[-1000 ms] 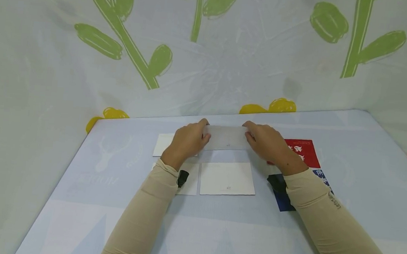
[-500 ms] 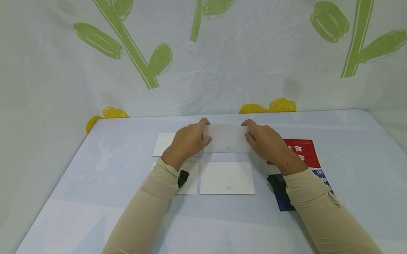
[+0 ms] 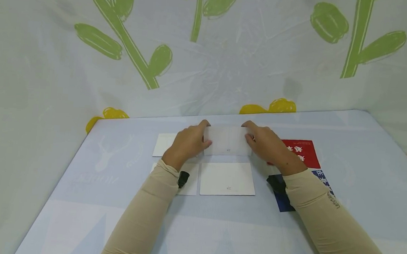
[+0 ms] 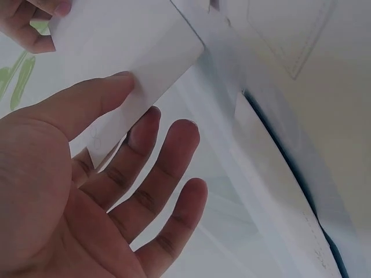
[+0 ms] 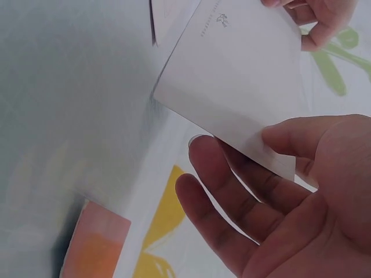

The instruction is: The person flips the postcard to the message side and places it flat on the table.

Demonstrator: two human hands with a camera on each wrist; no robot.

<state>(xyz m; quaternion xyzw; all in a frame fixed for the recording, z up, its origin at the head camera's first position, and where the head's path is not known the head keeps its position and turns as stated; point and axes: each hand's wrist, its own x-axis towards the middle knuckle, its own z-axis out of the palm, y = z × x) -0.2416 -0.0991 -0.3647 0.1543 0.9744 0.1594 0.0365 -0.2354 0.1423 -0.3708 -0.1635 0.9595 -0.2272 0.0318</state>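
Observation:
Both hands hold one white card by its short sides, tilted up over the far part of the table. My left hand pinches its left end; in the left wrist view the thumb lies on the card's face and other fingers spread loosely. At the opposite end, my right hand pinches it too, thumb on the front and fingers behind. A small printed mark and a line of tiny text show on the card in the right wrist view. Just below it lies another white card, flat on the table.
Two more white cards lie left, one at the back and one nearer, both partly behind the left hand and arm. A red card and a blue card with white characters lie right, partly covered by the right arm.
The held card's lower edge has come down a little toward the flat card below, showing more of its face. The hands and the cards on the table stay nearly where they were.

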